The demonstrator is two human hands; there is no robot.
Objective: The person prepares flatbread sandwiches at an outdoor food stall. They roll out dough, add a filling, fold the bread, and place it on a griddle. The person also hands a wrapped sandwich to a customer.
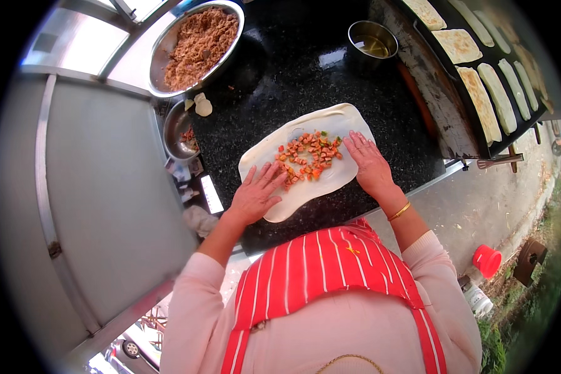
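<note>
A wide, thin sheet of dough lies flat on the black speckled countertop. Diced reddish filling with bits of green is spread over its middle. My left hand rests with fingers apart on the dough's left part, its fingertips touching the edge of the filling. On the right part of the dough lies my right hand, palm down, just beside the filling. Neither hand grips anything.
A steel bowl of minced filling stands at the upper left, above a smaller metal bowl and dough scraps. A metal pot of oil is near the griddle, which holds several flat breads. A phone lies by the left edge.
</note>
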